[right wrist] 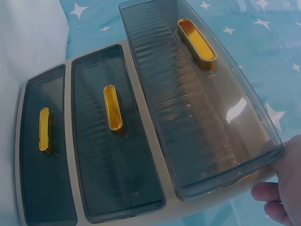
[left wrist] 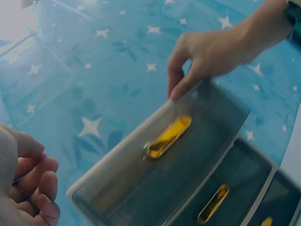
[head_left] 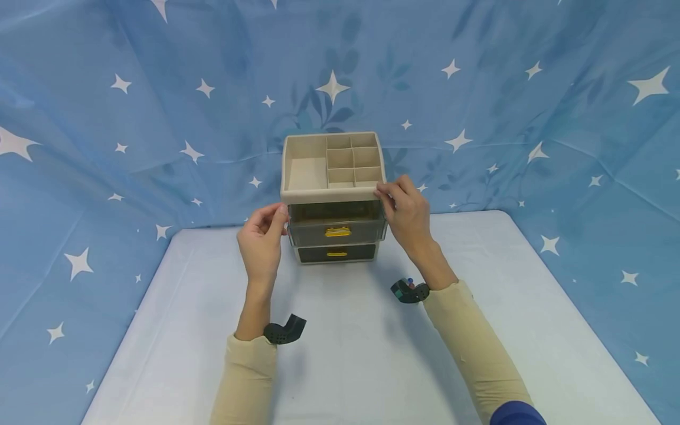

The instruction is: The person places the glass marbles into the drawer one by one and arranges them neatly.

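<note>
A beige desktop drawer organizer [head_left: 306, 165] stands at the table's back edge, with a compartmented tray on top. It has dark see-through drawers with gold handles. The top drawer [right wrist: 188, 103] juts out from the frame; the middle drawer [right wrist: 117, 136] and bottom drawer [right wrist: 45, 165] sit flush. My right hand [head_left: 409, 215] pinches the organizer's upper right front corner, its fingertips on the beige rim. My left hand [head_left: 261, 241] is beside the upper left front corner, fingers loosely bent. In the left wrist view, a narrow gap separates those fingers [left wrist: 44, 183] from the organizer.
A white-covered table [head_left: 340, 342] lies under the organizer. Blue star-patterned cloth [head_left: 239, 118] hangs behind and at both sides. A small blue-tipped object [head_left: 410, 281] shows by the right wrist's black camera mount [head_left: 414, 292].
</note>
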Motion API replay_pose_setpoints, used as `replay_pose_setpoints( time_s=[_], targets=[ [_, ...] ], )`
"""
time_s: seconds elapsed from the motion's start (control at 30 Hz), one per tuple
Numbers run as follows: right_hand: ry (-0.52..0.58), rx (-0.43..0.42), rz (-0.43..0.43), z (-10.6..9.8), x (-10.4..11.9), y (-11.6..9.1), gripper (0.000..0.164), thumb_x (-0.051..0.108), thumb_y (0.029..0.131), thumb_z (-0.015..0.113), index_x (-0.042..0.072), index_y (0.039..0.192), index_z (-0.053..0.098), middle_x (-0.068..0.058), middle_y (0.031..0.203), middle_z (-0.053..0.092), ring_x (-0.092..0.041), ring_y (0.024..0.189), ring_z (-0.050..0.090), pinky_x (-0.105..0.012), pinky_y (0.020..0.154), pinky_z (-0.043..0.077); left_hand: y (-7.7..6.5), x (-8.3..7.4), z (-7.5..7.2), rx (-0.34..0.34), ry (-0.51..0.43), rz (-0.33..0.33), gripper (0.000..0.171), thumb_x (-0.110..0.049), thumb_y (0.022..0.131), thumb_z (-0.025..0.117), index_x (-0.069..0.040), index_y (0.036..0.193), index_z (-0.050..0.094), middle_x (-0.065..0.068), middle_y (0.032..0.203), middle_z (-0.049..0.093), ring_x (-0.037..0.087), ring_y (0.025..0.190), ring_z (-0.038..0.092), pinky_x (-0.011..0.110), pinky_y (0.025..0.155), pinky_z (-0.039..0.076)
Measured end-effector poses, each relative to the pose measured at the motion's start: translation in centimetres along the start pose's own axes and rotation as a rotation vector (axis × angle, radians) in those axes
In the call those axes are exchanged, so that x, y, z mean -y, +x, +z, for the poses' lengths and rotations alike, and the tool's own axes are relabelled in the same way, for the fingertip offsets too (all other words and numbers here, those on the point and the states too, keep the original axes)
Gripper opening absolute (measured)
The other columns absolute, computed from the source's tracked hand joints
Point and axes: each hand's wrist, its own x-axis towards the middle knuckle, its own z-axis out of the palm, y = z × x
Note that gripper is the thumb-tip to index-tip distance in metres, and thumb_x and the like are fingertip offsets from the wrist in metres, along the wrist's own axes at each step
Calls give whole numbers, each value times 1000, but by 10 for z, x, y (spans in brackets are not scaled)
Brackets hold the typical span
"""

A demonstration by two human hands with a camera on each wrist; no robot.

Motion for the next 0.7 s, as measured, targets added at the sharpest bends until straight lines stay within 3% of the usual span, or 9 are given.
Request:
replay_pose_setpoints(
  time_s=[0.17, 0.3, 0.4, 0.5, 0.7],
  targets=[
    [-3, 11, 11, 0, 0, -1, 19, 16, 95, 68, -1, 98, 75, -12, 85, 58, -21, 64, 56, -32, 55, 49, 15, 8, -7, -34, 60, 1, 23, -20, 94, 72, 0, 104, 74, -10, 82, 67, 6, 69, 60, 16, 64, 48],
    [1, 9, 11, 0, 0, -1, 19, 17, 96, 68, -1, 99, 75, -12, 84, 57, -21, 64, 56, -32, 55, 49, 26, 14, -9, -23, 131, 5, 23, -20, 94, 71, -1, 107, 74, 7, 91, 71, 4, 75, 60, 16, 68, 46],
    [3, 2, 7, 0, 0, -1, 19, 16, 96, 68, -1, 97, 75, -12, 84, 58, -22, 64, 56, -33, 56, 50, 32, 18, -10, 18, 192, 21, 25, -22, 95, 70, -2, 110, 74, 15, 104, 72, 8, 85, 63, 16, 75, 48],
    [3, -3, 5, 0, -1, -1, 19, 16, 95, 68, -2, 96, 75, -12, 84, 58, -22, 64, 57, -33, 56, 50, 37, 24, -9, 68, 230, 47, 27, -25, 96, 69, -5, 113, 74, 13, 111, 71, 17, 96, 67, 16, 80, 51],
    [14, 1, 4, 0, -1, -2, 19, 16, 95, 68, -2, 96, 74, -12, 84, 57, -22, 64, 56, -33, 55, 50, 47, 31, -6, 123, 248, 66, 26, -25, 94, 72, -8, 113, 76, 13, 111, 71, 25, 102, 71, 14, 81, 53]
  ],
)
